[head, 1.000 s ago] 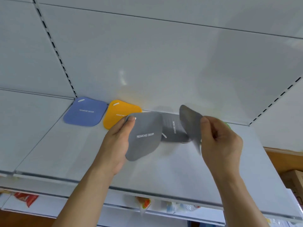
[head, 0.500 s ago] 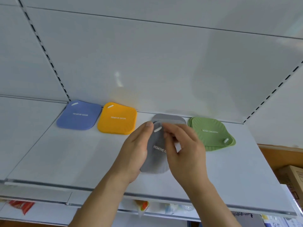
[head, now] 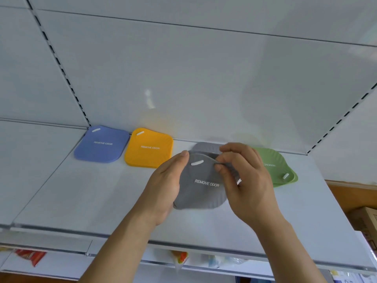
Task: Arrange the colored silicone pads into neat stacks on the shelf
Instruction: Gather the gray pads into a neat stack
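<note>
Both hands grasp a grey pad (label up) above the shelf: left hand cups its left edge, right hand pinches its far corner.

Open shelf front; blue pad, orange pad, green stack along back wall.

The right hand hides the right edge of the held gray pad, a second gray pad behind shows only its far edge, and packets on the lower shelf are blurred.
</note>
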### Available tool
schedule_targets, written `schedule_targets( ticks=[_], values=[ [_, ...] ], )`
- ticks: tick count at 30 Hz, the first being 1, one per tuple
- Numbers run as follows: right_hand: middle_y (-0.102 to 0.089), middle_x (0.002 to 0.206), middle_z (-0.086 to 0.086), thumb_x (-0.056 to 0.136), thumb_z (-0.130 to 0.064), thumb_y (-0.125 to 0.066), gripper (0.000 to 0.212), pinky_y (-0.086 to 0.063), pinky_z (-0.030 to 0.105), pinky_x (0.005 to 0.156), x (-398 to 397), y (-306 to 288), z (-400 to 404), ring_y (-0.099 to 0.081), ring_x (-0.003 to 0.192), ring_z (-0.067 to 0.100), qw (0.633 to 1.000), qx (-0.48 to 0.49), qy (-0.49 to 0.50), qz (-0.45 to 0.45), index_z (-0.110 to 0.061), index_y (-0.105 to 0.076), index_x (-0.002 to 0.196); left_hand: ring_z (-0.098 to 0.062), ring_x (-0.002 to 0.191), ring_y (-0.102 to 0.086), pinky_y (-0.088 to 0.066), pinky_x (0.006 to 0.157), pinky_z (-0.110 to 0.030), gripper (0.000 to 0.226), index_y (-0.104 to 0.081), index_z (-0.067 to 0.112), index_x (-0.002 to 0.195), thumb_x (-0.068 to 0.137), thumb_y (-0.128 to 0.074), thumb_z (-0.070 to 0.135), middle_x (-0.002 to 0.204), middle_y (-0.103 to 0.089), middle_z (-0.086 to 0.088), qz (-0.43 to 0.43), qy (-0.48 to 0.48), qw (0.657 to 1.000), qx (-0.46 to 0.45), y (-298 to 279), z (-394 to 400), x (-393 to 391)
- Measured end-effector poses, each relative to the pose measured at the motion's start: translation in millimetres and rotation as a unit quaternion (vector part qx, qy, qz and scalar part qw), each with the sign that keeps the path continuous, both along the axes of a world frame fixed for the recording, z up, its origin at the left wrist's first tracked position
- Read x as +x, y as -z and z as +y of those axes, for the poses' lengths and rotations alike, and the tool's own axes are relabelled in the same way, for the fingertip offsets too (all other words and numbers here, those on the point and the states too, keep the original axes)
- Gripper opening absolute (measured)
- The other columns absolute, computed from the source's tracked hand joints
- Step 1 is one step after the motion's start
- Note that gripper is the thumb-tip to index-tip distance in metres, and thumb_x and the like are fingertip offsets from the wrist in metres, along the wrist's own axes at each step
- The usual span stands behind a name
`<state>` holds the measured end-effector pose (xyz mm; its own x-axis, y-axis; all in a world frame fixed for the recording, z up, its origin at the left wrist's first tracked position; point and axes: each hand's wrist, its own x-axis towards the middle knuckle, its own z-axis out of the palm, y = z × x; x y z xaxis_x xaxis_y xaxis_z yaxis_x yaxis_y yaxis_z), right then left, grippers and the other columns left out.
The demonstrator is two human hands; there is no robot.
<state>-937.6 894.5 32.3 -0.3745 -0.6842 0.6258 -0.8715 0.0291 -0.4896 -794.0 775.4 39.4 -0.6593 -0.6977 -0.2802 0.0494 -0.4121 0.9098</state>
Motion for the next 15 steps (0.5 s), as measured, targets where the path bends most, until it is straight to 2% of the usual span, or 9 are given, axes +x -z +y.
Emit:
schedule_targets(
  ticks=[2,6,8,11,13,15],
  values=[
    [-0.063,0.119,-0.005,0.095,-0.009,-0.065,0.008,-0.049,0.028,0.085,-3.3,-6.3,-1.4,-0.061,0.106,0.020,1.000,0.016,-0.015,-0.021,-0.014,-0.069,0.100,-0.021,0.120,-0.071,-0.048,0.113,-0.051,0.037,-0.072,0.017,0.129,0.107,-0.050,0.038,0.125,-0.076,-0.002,0.008,0.022,1.000,0.006,-1.0,-1.6,2.5],
    [-0.066,0.107,-0.012,0.093,-0.005,-0.067,0.012,-0.046,0.020,0.075,0.1,-8.4,-5.3,-0.063,0.093,0.013,0.997,0.041,-0.046,-0.054,-0.016,-0.068,0.097,-0.023,0.129,-0.065,-0.041,0.118,-0.055,0.045,-0.071,0.019,0.132,0.103,-0.054,0.049,0.133,-0.072,-0.002,0.015,0.056,0.998,-0.025,-1.3,-1.2,3.2],
    [-0.066,0.100,-0.011,0.091,-0.003,-0.069,0.013,-0.046,0.020,0.073,5.8,-5.4,-6.5,-0.062,0.087,0.011,0.997,0.026,-0.018,-0.065,-0.016,-0.069,0.095,-0.025,0.131,-0.063,-0.040,0.118,-0.057,0.048,-0.073,0.020,0.128,0.100,-0.053,0.053,0.132,-0.073,-0.004,0.014,0.074,0.996,-0.052,-1.6,1.0,3.5],
    [-0.065,0.097,-0.012,0.090,-0.004,-0.072,0.015,-0.048,0.021,0.074,14.8,0.1,-6.6,-0.062,0.089,0.010,0.995,0.000,0.033,-0.090,-0.018,-0.068,0.094,-0.026,0.126,-0.066,-0.043,0.115,-0.058,0.042,-0.076,0.020,0.122,0.107,-0.049,0.049,0.126,-0.076,-0.005,0.014,0.074,0.994,-0.073,0.7,3.5,5.4],
    [-0.066,0.098,-0.012,0.090,-0.005,-0.072,0.014,-0.050,0.022,0.077,18.5,1.1,-6.9,-0.064,0.092,0.010,0.993,-0.014,0.044,-0.108,-0.018,-0.068,0.095,-0.024,0.123,-0.068,-0.046,0.114,-0.056,0.042,-0.076,0.023,0.122,0.105,-0.049,0.049,0.125,-0.076,-0.004,0.012,0.072,0.995,-0.061,1.4,3.8,7.0],
    [-0.066,0.097,-0.012,0.090,-0.006,-0.072,0.013,-0.051,0.022,0.078,21.1,1.0,-8.0,-0.064,0.092,0.008,0.990,-0.024,0.055,-0.124,-0.018,-0.069,0.095,-0.021,0.124,-0.068,-0.045,0.114,-0.053,0.046,-0.075,0.026,0.126,0.101,-0.052,0.057,0.127,-0.075,0.001,0.011,0.079,0.995,-0.065,1.3,3.3,7.7]
  ],
)
